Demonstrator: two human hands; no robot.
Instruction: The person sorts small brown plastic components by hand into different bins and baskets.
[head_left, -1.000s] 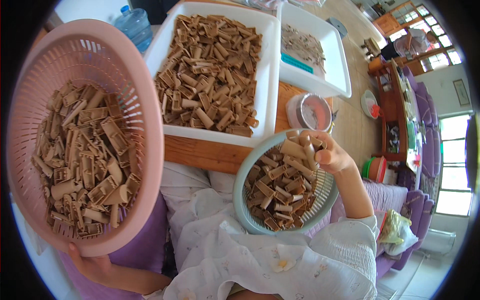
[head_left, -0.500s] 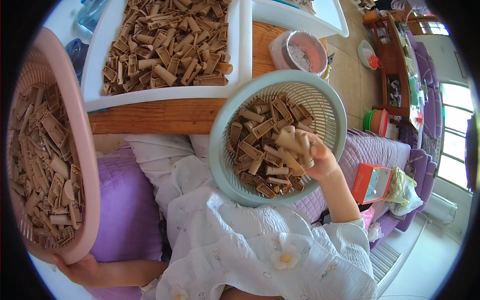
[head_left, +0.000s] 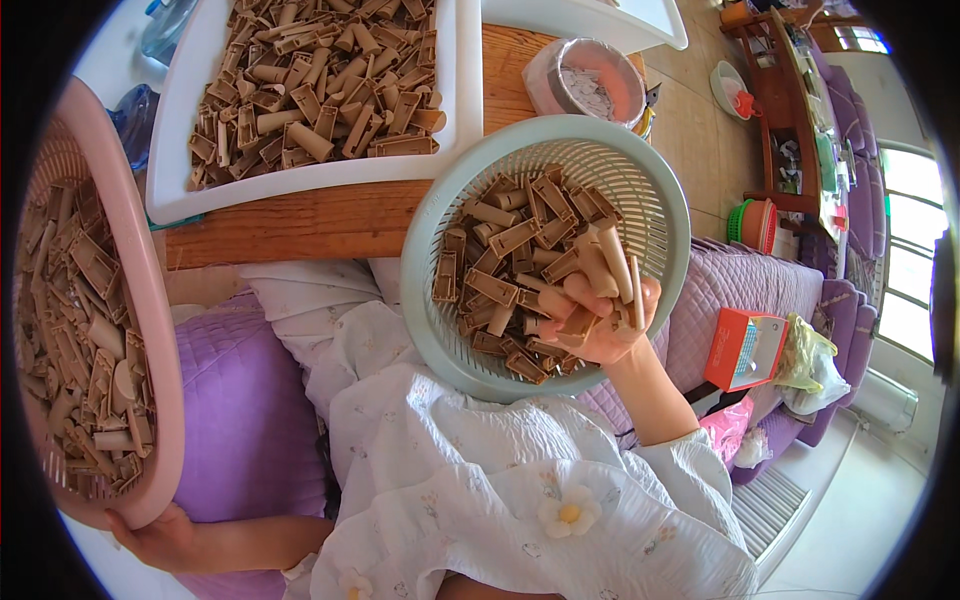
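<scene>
My right hand (head_left: 625, 335) is over the pale green basket (head_left: 560, 128), palm turned up, fingers curled round several brown plastic pieces (head_left: 595, 265). Some are half-round, others are hollow and trough-shaped. More of the same pieces (head_left: 515, 235) lie heaped in that basket, which rests at my lap against the table edge. At the lower left, my left hand (head_left: 160, 540) grips the bottom rim of a pink basket (head_left: 160, 370). That basket is tilted towards me and holds many similar brown pieces (head_left: 95, 330). The fingertips behind its rim are partly hidden.
On the wooden table (head_left: 310, 215) stands a white tray (head_left: 460, 80) full of brown pieces. Beside it is a tub (head_left: 635, 90) of pale bits. A red box (head_left: 740, 350) and plastic bags (head_left: 815, 365) lie on the purple quilted sofa (head_left: 760, 290) at right.
My right hand has turned palm up and moved slightly left and lower, still holding pieces. The view has shifted a little; my left hand keeps its hold on the pink basket.
</scene>
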